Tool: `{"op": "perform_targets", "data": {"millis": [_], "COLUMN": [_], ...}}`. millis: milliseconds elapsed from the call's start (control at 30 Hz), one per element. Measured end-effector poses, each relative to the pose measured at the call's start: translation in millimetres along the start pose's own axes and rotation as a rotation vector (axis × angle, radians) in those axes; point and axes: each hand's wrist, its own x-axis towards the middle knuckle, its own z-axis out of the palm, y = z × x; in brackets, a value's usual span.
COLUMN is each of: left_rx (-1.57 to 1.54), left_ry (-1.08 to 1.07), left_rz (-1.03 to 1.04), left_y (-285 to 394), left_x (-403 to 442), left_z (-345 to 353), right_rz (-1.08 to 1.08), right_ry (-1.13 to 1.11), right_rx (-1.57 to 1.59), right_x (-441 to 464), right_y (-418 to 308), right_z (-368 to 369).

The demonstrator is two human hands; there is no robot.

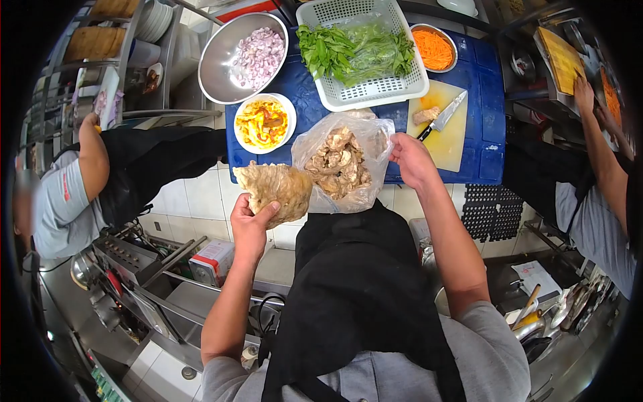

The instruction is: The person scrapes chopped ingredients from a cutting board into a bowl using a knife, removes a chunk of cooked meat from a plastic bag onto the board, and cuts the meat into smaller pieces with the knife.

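Note:
My left hand (249, 226) is closed on a large, flat, pale-brown slab of what looks like cooked meat (278, 189), thumb on top, just off the table's front edge. My right hand (412, 159) pinches the right rim of a clear plastic bag (380, 144). Inside the bag lie several brown, lumpy meat pieces (340, 161). To the right of the bag, a kitchen knife (445, 115) with a black handle rests on a yellowish cutting board (447, 144), beside a small chunk of meat (426, 116).
On the blue table (485, 107) stand a steel bowl (218, 60) of chopped onion, a plate (287, 139) of yellow-orange food, a white basket (375, 99) of greens and a bowl of shredded carrot (434, 50). One person (67, 194) works at left, another (599, 181) at right.

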Motion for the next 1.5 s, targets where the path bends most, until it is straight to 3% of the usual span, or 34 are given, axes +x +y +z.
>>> {"op": "perform_targets", "data": {"millis": [167,267,367,400,500,567,800,1033,1133,1233,1333,1433,1500], "left_rx": [0.029,0.021,0.008,0.010,0.018,0.003,-0.042,-0.083,-0.086,-0.107,-0.141,-0.127,-0.116], "left_ry": [0.001,0.002,0.012,0.018,0.033,0.046,0.118,0.196,0.203,0.202,0.189,0.167,0.155], "left_rz": [-0.003,-0.003,-0.011,-0.012,-0.005,0.004,0.000,-0.020,-0.020,-0.019,-0.019,-0.011,-0.019], "left_y": [-4.9,-4.4,-4.0,-4.2,-3.8,-3.4,1.9,-11.5,-15.5,-16.1,-17.0,-15.9,-13.7], "left_x": [0.4,-1.7,-3.8,-4.8,-6.5,-5.8,-23.6,-39.7,-41.8,-42.8,-41.0,-38.4,-38.0], "left_z": [-6.9,-9.3,-11.5,-12.9,-19.0,-20.1,-32.6,-52.5,-56.4,-56.4,-54.2,-51.4,-49.3], "right_rz": [0.003,-0.142,-0.644,-0.981,-1.023,-0.892,-0.706,-0.763,-0.688,-0.322,0.312,0.403,0.401], "right_ry": [-0.010,0.039,0.413,0.554,-0.033,-0.361,-0.695,-0.841,-0.813,-0.604,-0.448,-0.487,-0.502], "right_rx": [-0.002,-0.125,-0.569,-0.834,-1.289,-1.400,-2.078,-2.277,-2.073,-1.431,-0.503,-0.112,-0.034], "right_x": [4.9,-2.4,-40.1,-45.0,-66.5,-48.4,38.9,62.9,65.9,61.7,48.7,16.5,-5.9], "right_y": [9.0,5.7,-5.8,4.1,18.4,51.3,92.9,87.7,82.6,84.1,72.8,48.4,34.2], "right_z": [-11.2,-5.4,21.1,22.2,32.6,48.6,94.6,99.7,93.0,85.0,76.4,72.4,77.5]}}
